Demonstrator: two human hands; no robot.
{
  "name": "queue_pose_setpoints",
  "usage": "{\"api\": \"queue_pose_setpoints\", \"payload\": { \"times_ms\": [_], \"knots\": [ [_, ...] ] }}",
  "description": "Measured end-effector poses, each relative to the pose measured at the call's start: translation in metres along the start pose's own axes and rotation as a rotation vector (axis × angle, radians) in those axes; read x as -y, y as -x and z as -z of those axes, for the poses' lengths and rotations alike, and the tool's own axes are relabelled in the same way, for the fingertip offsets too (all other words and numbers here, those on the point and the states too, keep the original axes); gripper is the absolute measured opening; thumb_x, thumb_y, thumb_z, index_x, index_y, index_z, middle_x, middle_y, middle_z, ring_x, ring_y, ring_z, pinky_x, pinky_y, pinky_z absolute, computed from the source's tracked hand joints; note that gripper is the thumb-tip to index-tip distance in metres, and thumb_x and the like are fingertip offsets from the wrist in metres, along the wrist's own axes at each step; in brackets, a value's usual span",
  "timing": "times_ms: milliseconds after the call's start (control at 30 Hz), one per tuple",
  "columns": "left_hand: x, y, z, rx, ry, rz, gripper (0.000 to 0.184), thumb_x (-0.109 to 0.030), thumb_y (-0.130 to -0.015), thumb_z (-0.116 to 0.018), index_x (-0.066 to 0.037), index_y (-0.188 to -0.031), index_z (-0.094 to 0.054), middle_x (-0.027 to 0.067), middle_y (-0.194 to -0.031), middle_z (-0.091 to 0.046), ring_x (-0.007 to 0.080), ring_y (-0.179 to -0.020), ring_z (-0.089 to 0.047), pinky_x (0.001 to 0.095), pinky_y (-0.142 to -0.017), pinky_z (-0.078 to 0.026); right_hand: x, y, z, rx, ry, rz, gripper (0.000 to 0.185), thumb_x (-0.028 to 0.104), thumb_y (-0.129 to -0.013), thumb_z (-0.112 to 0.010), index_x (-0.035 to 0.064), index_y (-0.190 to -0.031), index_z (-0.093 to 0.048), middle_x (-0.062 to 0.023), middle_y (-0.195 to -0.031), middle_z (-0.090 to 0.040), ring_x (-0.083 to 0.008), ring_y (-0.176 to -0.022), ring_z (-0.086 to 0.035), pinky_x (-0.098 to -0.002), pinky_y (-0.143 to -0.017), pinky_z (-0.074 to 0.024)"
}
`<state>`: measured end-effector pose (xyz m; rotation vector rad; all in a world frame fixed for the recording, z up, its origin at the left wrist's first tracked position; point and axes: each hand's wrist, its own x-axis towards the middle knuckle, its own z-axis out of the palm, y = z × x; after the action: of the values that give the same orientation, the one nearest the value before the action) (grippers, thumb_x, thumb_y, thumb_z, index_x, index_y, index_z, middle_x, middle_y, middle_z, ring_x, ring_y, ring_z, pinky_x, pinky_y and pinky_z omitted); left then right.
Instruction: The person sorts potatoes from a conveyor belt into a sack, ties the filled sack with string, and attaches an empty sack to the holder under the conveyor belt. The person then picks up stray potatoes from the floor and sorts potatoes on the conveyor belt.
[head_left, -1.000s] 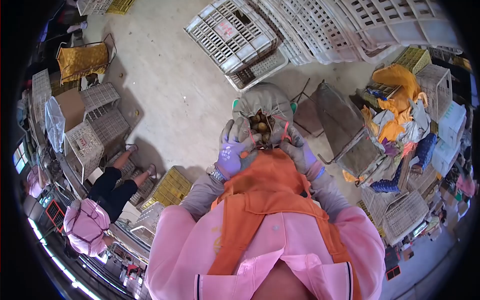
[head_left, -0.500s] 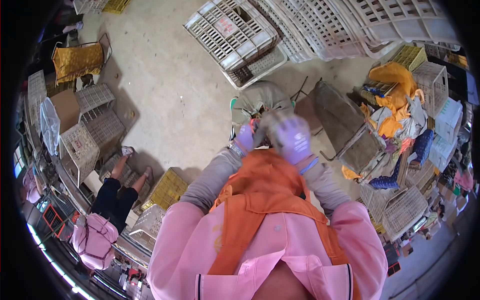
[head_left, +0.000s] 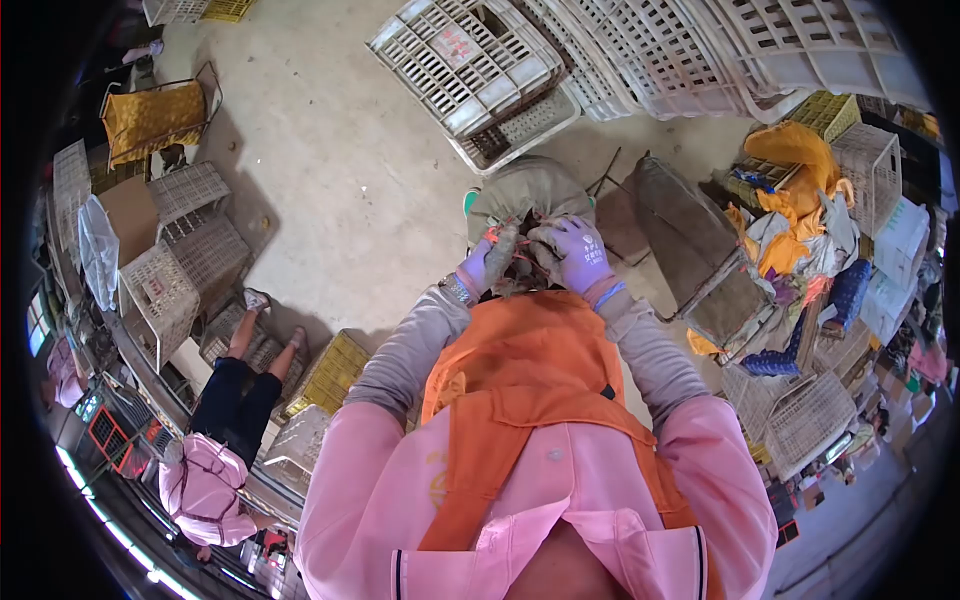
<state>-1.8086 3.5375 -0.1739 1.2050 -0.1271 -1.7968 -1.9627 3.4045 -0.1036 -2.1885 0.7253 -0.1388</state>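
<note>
In purple-backed gloves with dirty grey fingers, my two hands work at the gathered mouth of a grey-green cloth sack [head_left: 530, 185], just beyond my orange apron [head_left: 530, 345]. My left hand [head_left: 484, 262] curls closed at the mouth's left side, with a bit of red cord or strip at its fingers. Opposite it, my right hand [head_left: 575, 252] has its fingers bent in on the right edge. Between them the opening looks dark, with thin reddish strands; the contents cannot be made out.
Stacked white plastic crates [head_left: 470, 60] stand ahead. A brown sling-like container on a metal frame [head_left: 695, 250] is at the right, beside orange and grey cloths [head_left: 790, 225]. More crates [head_left: 160, 300] line the left, where a person in pink [head_left: 205, 485] stands near a yellow crate [head_left: 335, 375].
My right hand, blurred before, has shifted slightly left and settled at the sack's mouth. Both hands are now spread a little around the opening. The person at left has leaned and turned slightly.
</note>
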Motion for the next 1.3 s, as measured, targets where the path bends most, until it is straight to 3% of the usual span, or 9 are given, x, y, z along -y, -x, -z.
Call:
{"api": "queue_pose_setpoints", "payload": {
  "times_ms": [133, 300, 467, 567, 733, 867, 1033, 1100, 1300],
  "knots": [
    [-0.008, 0.002, -0.014, -0.119, 0.022, -0.144, 0.042, -0.042, -0.096, -0.041, -0.007, -0.114, -0.055, 0.0070, -0.090, -0.066, 0.0143, -0.070, -0.062, 0.0275, -0.059, -0.052, -0.029, 0.017, -0.041, -0.119, -0.094, -0.076, 0.017, 0.014, -0.077, -0.064, 0.0120, -0.094, -0.063, -0.0050, -0.085, -0.062, -0.0259, -0.082, -0.060, -0.0404, -0.074, -0.0474],
    [-0.023, -0.004, -0.002, -0.040, -0.213, 0.190, 0.051, -0.047, -0.096, -0.035, -0.004, -0.115, -0.057, 0.0062, -0.103, -0.063, 0.0115, -0.087, -0.059, 0.0260, -0.073, -0.050, 0.028, 0.007, -0.012, -0.060, -1.500, -1.127, 0.009, 0.012, -0.087, -0.056, 0.0037, -0.088, -0.059, 0.0009, -0.079, -0.056, -0.0076, -0.064, -0.052, -0.0233, -0.057, -0.0455],
    [-0.028, -0.024, 0.006, 0.207, -0.094, 0.087, 0.059, -0.056, -0.092, -0.038, -0.006, -0.118, -0.058, 0.0083, -0.096, -0.066, 0.0143, -0.061, -0.058, 0.0274, -0.057, -0.049, 0.036, 0.038, -0.058, -0.320, -0.675, -0.378, 0.008, 0.014, -0.081, -0.060, 0.0067, -0.082, -0.058, -0.0099, -0.076, -0.060, -0.0248, -0.068, -0.059, -0.0354, -0.062, -0.0492],
    [-0.064, -0.008, -0.029, 0.023, 0.110, 0.485, 0.060, -0.056, -0.091, -0.039, -0.005, -0.117, -0.058, 0.0102, -0.095, -0.066, 0.0146, -0.056, -0.057, 0.0271, -0.055, -0.048, 0.031, 0.054, -0.045, -0.034, -0.187, -0.324, 0.010, 0.011, -0.075, -0.062, 0.0082, -0.085, -0.059, -0.0132, -0.081, -0.060, -0.0320, -0.074, -0.059, -0.0410, -0.066, -0.0482],
    [-0.027, 0.000, -0.010, 0.093, -0.171, 0.217, 0.049, -0.043, -0.093, -0.044, -0.004, -0.123, -0.050, 0.0109, -0.086, -0.066, 0.0198, -0.060, -0.061, 0.0294, -0.062, -0.049, -0.018, 0.063, -0.081, 0.020, -0.024, -0.317, 0.019, 0.018, -0.077, -0.061, 0.0083, -0.093, -0.060, -0.0139, -0.087, -0.061, -0.0344, -0.079, -0.059, -0.0445, -0.068, -0.0477],
    [-0.051, 0.030, -0.031, -0.064, -1.402, -0.562, 0.054, -0.017, -0.078, -0.058, -0.003, -0.128, -0.045, 0.0141, -0.107, -0.062, 0.0297, -0.093, -0.062, 0.0415, -0.085, -0.044, -0.017, 0.046, -0.035, -0.100, -0.109, -0.519, 0.024, 0.019, -0.081, -0.060, 0.0033, -0.099, -0.058, -0.0195, -0.101, -0.061, -0.0346, -0.091, -0.059, -0.0382, -0.076, -0.0491],
    [-0.041, 0.028, -0.036, 0.113, -1.608, -0.766, 0.062, -0.019, -0.079, -0.059, -0.003, -0.134, -0.037, 0.0176, -0.134, -0.043, 0.0284, -0.124, -0.044, 0.0452, -0.103, -0.031, -0.028, 0.010, -0.040, -0.070, -0.798, -0.180, 0.031, 0.008, -0.088, -0.053, 0.0041, -0.118, -0.050, -0.0101, -0.101, -0.062, -0.0217, -0.090, -0.061, -0.0342, -0.079, -0.0506],
    [-0.037, 0.026, -0.034, 0.073, -1.560, -0.853, 0.062, -0.021, -0.079, -0.059, -0.002, -0.134, -0.037, 0.0189, -0.137, -0.040, 0.0307, -0.123, -0.044, 0.0445, -0.104, -0.030, -0.011, -0.016, -0.004, 0.586, -1.208, -0.604, 0.033, 0.005, -0.090, -0.050, 0.0040, -0.122, -0.046, -0.0066, -0.102, -0.061, -0.0162, -0.089, -0.060, -0.0331, -0.078, -0.0522],
    [-0.041, 0.030, -0.041, -0.242, -1.446, -0.723, 0.059, -0.023, -0.081, -0.058, -0.007, -0.134, -0.039, 0.0210, -0.137, -0.039, 0.0336, -0.118, -0.048, 0.0462, -0.099, -0.036, -0.001, -0.012, -0.019, 0.430, -0.883, -0.617, 0.015, 0.016, -0.090, -0.056, 0.0021, -0.090, -0.061, -0.0027, -0.082, -0.062, -0.0106, -0.073, -0.057, -0.0280, -0.065, -0.0489]
  ]
}}
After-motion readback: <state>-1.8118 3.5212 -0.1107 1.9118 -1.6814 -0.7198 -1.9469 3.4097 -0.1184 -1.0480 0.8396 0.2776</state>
